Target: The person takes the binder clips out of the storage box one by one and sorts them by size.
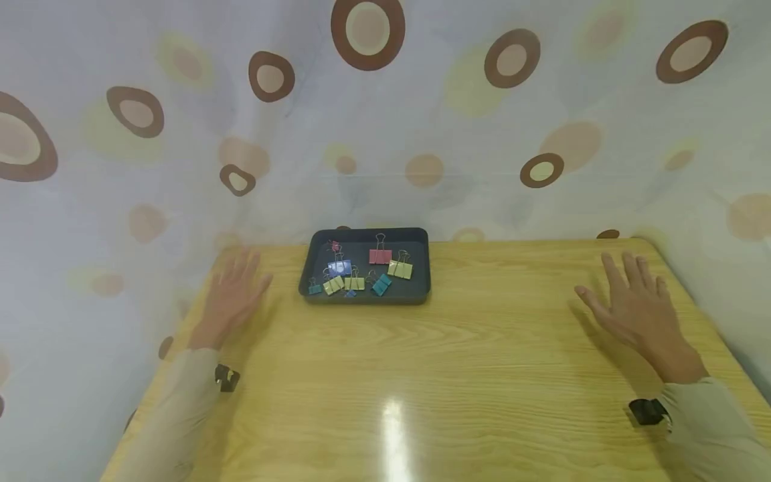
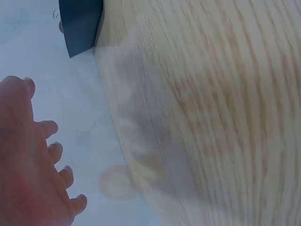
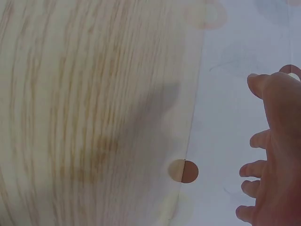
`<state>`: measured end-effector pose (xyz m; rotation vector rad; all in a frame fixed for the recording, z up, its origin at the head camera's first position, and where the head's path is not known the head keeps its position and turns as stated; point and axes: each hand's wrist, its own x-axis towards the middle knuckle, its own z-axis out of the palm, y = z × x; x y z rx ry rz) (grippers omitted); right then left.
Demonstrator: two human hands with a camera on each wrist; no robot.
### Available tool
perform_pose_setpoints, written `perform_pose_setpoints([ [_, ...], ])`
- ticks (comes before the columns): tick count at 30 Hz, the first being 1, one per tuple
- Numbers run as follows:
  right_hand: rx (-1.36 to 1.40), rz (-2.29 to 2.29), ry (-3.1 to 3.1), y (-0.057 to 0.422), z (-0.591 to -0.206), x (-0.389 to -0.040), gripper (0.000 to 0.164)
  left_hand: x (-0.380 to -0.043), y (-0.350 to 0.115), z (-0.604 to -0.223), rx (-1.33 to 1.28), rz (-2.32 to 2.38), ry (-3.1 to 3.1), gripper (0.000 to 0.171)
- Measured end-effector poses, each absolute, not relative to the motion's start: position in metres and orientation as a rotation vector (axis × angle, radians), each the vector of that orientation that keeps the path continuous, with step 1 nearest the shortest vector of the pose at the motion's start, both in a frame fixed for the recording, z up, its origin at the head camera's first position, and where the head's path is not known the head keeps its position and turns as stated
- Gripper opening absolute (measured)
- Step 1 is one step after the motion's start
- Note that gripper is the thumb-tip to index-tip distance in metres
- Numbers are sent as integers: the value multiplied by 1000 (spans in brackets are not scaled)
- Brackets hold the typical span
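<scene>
My left hand (image 1: 231,298) is held over the left side of the wooden table, fingers spread and holding nothing. On the far right, my right hand (image 1: 638,311) is likewise spread over the tabletop with nothing in it. A dark tray (image 1: 361,299) lies at the table's back edge, nearer to the left hand. Inside it are several binder clips: a pink clip (image 1: 380,257), a blue clip (image 1: 340,268), a yellow clip (image 1: 400,270), a teal clip (image 1: 381,285) and other small ones. In the left wrist view, the tray's corner (image 2: 80,28) shows beyond the thumb.
The wooden table (image 1: 482,375) stretches between both arms, with a bright light reflection near its front. Behind and beside it hangs a pale sheet (image 1: 385,134) patterned with brown and yellow rings. Each wrist carries a small black camera.
</scene>
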<state>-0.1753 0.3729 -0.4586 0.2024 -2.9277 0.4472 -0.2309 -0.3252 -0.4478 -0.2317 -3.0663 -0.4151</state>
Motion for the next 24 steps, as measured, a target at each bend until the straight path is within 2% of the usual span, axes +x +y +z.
perform_pose_setpoints([
  [24,275,571,-2826,355,-468,-164,81,-230,-261,-479,-467,-505,-3058,72],
])
